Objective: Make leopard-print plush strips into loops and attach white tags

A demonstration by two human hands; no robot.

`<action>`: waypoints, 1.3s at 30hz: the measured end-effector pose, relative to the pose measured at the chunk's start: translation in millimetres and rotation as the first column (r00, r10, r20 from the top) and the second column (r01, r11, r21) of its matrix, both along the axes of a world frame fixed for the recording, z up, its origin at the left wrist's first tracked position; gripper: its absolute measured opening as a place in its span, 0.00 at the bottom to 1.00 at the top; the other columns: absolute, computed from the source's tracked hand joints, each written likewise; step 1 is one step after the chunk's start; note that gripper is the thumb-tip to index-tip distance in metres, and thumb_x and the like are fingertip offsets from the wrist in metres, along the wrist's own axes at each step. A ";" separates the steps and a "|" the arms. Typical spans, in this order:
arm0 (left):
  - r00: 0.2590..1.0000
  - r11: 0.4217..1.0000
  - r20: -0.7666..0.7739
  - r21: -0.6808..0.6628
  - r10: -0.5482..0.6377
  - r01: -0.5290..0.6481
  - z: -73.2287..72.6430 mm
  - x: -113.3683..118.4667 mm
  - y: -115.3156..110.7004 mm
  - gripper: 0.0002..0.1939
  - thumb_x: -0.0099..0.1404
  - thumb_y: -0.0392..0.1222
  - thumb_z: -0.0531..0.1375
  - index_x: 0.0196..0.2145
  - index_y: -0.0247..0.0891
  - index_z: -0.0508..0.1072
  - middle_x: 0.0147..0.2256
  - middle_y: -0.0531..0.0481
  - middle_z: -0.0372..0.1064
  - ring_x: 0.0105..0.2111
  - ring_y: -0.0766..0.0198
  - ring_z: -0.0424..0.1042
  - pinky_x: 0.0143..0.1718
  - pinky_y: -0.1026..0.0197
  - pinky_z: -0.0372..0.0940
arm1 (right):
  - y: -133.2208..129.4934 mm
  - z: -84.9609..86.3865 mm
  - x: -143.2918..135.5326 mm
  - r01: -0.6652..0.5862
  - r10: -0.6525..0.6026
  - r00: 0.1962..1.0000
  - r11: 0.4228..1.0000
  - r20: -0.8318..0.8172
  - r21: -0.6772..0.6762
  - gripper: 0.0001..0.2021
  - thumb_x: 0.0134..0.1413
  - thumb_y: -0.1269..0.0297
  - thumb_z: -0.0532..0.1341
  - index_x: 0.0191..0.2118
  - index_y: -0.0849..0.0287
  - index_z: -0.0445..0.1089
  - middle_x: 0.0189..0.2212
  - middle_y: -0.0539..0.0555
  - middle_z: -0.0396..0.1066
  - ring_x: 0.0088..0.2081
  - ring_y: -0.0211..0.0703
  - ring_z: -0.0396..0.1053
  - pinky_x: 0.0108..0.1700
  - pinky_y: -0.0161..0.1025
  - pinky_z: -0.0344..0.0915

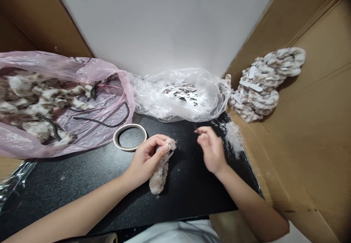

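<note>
My left hand pinches a beige and white furry strip between thumb and fingers. The strip hangs down toward the black tabletop, with its upper end poking out past my fingertips and a small pale tag beside it. My right hand is raised to the right of the strip, apart from it, with its fingers curled and the fingertips close together. Something small and dark shows at its fingertips, too blurred to name. A roll of tape lies just behind my left hand.
A pink plastic bag with furry pieces and dark cords lies at the left. A clear bag holds printed tags. Tagged furry pieces are piled at the right, near fluff. Cardboard walls flank the black table.
</note>
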State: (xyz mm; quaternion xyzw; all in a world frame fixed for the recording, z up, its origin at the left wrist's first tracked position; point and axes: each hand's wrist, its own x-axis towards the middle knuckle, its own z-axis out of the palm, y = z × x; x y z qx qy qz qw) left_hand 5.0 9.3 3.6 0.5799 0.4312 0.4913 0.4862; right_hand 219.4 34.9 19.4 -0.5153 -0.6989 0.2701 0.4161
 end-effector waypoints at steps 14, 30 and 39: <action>0.851 0.895 0.524 -0.390 0.023 0.216 13.9 -0.7 10.5 0.15 0.57 0.50 0.66 0.33 0.37 0.70 0.29 0.51 0.72 0.30 0.66 0.70 0.34 0.66 0.65 | 6.9 -20.6 177.6 0.557 -0.569 0.593 0.801 0.569 0.221 0.16 0.52 0.53 0.57 0.39 0.59 0.73 0.48 0.65 0.68 0.51 0.64 0.61 0.50 0.58 0.58; 0.769 0.715 0.613 -0.454 -0.183 0.532 45.4 0.9 14.1 0.15 0.56 0.40 0.69 0.36 0.37 0.67 0.34 0.47 0.75 0.27 0.66 0.75 0.30 0.67 0.67 | 7.4 11.9 13.3 -0.765 -0.024 0.495 0.461 -0.869 -0.449 0.17 0.55 0.54 0.63 0.26 0.58 0.57 0.14 0.38 0.48 0.14 0.27 0.40 0.23 0.30 0.56; 0.973 0.924 0.154 -0.318 -0.170 0.212 48.2 15.1 7.0 0.14 0.60 0.50 0.64 0.31 0.34 0.73 0.30 0.48 0.71 0.27 0.67 0.67 0.30 0.66 0.61 | -0.9 22.7 16.6 -0.692 -0.007 0.515 0.587 -0.857 -0.420 0.17 0.53 0.53 0.63 0.27 0.58 0.59 0.14 0.38 0.49 0.14 0.27 0.43 0.25 0.32 0.57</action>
